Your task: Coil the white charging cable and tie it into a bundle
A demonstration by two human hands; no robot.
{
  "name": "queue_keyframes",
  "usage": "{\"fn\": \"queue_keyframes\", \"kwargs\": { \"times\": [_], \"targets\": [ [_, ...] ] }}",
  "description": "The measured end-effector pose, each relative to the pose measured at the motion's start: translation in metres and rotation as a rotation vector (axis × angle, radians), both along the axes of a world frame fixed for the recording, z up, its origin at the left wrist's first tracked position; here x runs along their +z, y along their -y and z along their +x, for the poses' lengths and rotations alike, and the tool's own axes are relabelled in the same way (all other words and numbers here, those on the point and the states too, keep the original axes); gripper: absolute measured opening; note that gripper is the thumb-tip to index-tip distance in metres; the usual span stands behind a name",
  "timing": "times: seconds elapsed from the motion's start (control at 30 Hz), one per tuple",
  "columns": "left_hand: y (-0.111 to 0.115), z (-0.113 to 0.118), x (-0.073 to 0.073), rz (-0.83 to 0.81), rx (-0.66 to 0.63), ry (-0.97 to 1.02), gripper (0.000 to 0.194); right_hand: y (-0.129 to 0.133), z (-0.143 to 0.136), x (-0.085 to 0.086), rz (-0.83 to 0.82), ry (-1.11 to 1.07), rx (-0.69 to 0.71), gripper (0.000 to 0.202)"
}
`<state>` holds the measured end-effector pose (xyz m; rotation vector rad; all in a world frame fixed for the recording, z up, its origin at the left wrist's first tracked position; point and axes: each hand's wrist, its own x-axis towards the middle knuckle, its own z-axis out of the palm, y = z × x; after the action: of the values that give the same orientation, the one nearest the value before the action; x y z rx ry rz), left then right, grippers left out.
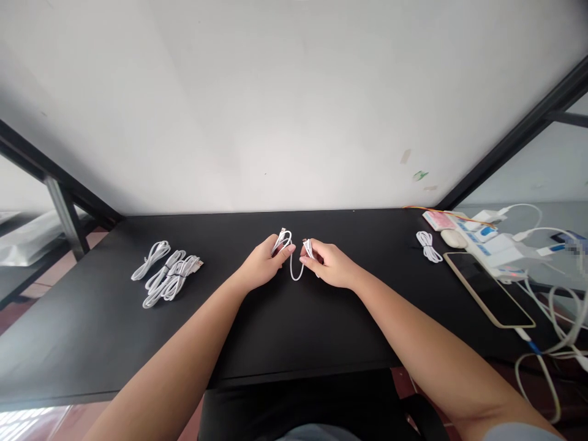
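Note:
Between my two hands a white USB cable [296, 277] sags in a short U-shaped loop above the black desk. My left hand [265, 264] is closed around one part of it, with a plug and a small loop sticking up past the thumb. My right hand [329, 262] pinches the other part, where another end pokes out at the fingertips. Off to the left lie tied bundles of white cable [172, 275], close together. A single coiled white cable [429, 247] rests to the right of my right hand.
A phone [489, 289] lies at the right with a charging cord plugged in. Behind it a white power strip [493, 248] carries several adapters and tangled cords, beside a white mouse-like object [454, 239]. A pale wall [285, 122] rises behind the desk [298, 331]; dark metal frames flank it.

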<state>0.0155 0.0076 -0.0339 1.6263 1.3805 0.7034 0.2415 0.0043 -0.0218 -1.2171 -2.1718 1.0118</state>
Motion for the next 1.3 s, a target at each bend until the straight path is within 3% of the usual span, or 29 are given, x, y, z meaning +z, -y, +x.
{"fn": "queue_keyframes", "kwargs": {
  "times": [1.3],
  "targets": [
    [-0.0005,-0.0029,-0.0021,0.018,-0.086,-0.112,0.05,0.0022,-0.0008,0.0039,-0.065,0.06,0.1,0.028]
  ]
}}
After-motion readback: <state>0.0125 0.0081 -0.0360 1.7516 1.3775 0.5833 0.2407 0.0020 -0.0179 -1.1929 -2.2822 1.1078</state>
